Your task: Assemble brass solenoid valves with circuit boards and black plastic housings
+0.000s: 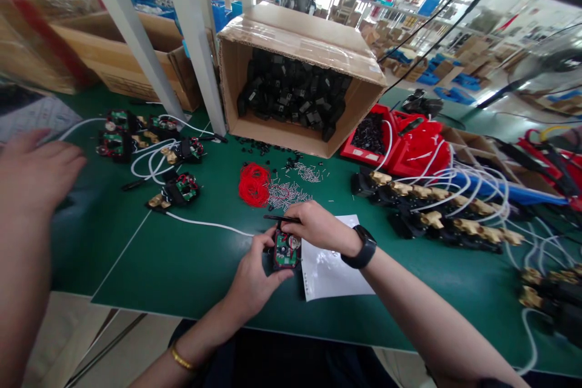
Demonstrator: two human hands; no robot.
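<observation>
A small black housing with a green circuit board [285, 256] inside sits in my left hand [252, 279], thumb and fingers gripping its sides. My right hand [313, 227] is closed around a thin black tool [278, 217], its exact kind unclear, and rests over the housing's far end. From the housing's left side a white cable [209, 224] runs to the left. Beneath my right wrist lies a white sheet [336, 273]. Just beyond my hands are red rubber rings [253, 185] and a pile of small metal pins [287, 194].
A cardboard box [300, 24] of black housings lies on its side at the back. Opened units with brass fittings [182, 188] are at left, near another person's blurred hand [40, 173]. Rows of black units with brass fittings [431, 219] and red bins [386, 157] stand right.
</observation>
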